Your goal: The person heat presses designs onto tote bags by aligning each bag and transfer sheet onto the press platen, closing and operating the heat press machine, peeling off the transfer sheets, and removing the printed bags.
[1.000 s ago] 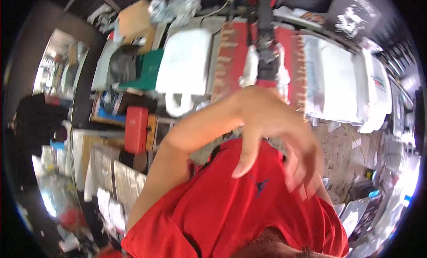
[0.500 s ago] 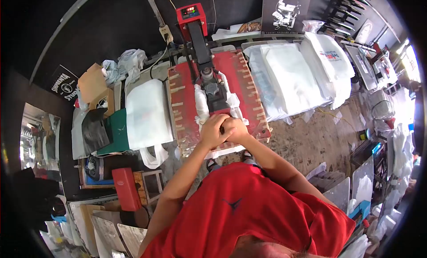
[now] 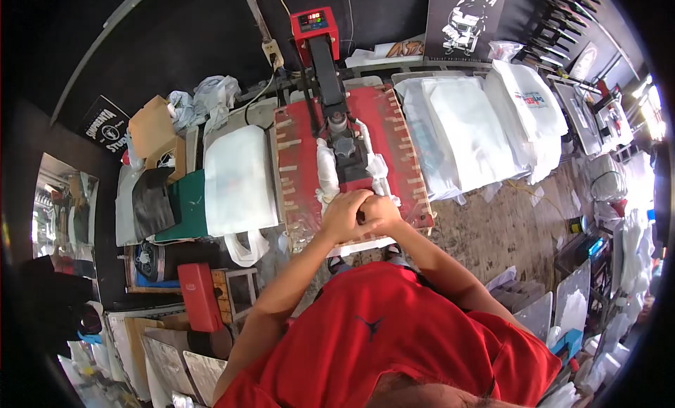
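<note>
A red heat press (image 3: 397, 148) stands in front of me, its digital display (image 3: 313, 18) lit at the top. Two white-wrapped arms of its handle (image 3: 327, 170) reach toward me from the dark middle part. My left hand (image 3: 344, 217) and my right hand (image 3: 381, 214) are closed together at the near end of this handle, their fingers overlapping and hiding the grip. A white edge (image 3: 362, 247) sticks out below the press's near side.
White bags (image 3: 242, 176) lie left of the press, beside a green sheet (image 3: 188, 205) and a cardboard box (image 3: 151, 130). White bag stacks (image 3: 467, 130) lie to the right. A red case (image 3: 200, 297) stands at lower left.
One second ago a blurred hand was raised before my chest; since then both hands have come together on the handle. Over the last half second the view has shifted slightly, with the hands still there.
</note>
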### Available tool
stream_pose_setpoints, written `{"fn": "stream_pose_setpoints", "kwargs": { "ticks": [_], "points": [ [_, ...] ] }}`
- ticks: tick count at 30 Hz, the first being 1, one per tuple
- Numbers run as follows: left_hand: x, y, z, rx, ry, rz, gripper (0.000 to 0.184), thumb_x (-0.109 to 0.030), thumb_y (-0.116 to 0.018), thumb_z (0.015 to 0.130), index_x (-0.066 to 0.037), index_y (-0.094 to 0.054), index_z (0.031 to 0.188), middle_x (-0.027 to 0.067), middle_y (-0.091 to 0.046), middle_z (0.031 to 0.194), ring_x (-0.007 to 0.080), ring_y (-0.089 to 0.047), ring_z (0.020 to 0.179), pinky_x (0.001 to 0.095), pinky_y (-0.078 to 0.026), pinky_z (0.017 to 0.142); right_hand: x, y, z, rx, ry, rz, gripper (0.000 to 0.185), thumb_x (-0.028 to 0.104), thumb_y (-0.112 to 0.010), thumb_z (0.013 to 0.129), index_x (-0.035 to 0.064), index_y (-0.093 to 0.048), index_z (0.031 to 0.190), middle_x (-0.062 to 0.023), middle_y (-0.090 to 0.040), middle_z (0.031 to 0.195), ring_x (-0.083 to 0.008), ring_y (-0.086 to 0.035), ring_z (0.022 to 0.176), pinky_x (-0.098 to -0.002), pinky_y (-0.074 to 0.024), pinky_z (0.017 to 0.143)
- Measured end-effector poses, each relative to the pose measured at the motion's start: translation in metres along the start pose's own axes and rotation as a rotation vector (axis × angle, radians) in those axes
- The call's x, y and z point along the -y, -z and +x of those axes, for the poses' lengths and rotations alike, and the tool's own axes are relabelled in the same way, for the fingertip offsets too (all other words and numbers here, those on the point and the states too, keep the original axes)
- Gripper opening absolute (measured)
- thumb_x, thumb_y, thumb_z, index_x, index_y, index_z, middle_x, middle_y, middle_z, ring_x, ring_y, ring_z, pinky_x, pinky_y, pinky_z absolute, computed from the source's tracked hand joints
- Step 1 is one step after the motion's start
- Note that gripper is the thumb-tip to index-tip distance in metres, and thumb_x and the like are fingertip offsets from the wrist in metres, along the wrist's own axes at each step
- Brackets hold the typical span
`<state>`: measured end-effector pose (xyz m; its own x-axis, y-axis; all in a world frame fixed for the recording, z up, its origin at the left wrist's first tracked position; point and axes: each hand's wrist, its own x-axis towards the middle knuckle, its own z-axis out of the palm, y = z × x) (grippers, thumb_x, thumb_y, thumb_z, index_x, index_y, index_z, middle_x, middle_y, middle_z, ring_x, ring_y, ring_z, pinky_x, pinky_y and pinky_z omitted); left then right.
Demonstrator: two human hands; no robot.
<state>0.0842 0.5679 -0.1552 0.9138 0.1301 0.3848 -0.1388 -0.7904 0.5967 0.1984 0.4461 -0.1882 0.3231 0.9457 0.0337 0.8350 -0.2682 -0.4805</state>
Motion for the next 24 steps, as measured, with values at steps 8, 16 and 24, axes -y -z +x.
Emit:
{"fn": "stream_pose_setpoints", "kwargs": {
  "ticks": [8, 16, 24],
  "points": [
    [0.003, -0.004, -0.002, -0.070, -0.015, 0.031, 0.063, -0.050, -0.075, 0.085, -0.003, -0.062, 0.125, 0.0168, -0.069, 0.121, 0.0354, -0.066, 0.109, 0.0456, -0.050, 0.095, 0.003, 0.003, 0.000, -0.021, 0.025, 0.018, 0.022, 0.026, -0.068, 0.077, 0.0053, -0.073, 0.084, -0.0164, -0.073, 0.091, -0.0352, -0.072, 0.083, -0.0477, -0.0584, 0.072],
    [0.001, -0.003, 0.000, -0.126, -0.051, 0.040, 0.058, -0.042, -0.076, 0.085, -0.001, -0.062, 0.123, 0.0179, -0.067, 0.124, 0.0369, -0.064, 0.110, 0.0458, -0.049, 0.096, 0.004, -0.005, 0.000, -0.087, 0.038, -0.011, 0.030, 0.029, -0.068, 0.080, 0.0022, -0.071, 0.091, -0.0175, -0.072, 0.098, -0.0353, -0.072, 0.092, -0.0474, -0.0593, 0.076],
    [0.000, 0.000, 0.001, -0.116, -0.029, 0.018, 0.054, -0.036, -0.076, 0.086, 0.000, -0.062, 0.123, 0.0188, -0.066, 0.126, 0.0381, -0.063, 0.112, 0.0462, -0.049, 0.097, 0.007, -0.007, 0.003, -0.156, 0.047, -0.013, 0.034, 0.030, -0.067, 0.083, 0.0001, -0.071, 0.099, -0.0186, -0.069, 0.110, -0.0331, -0.069, 0.104, -0.0455, -0.0595, 0.083]
  ]
}}
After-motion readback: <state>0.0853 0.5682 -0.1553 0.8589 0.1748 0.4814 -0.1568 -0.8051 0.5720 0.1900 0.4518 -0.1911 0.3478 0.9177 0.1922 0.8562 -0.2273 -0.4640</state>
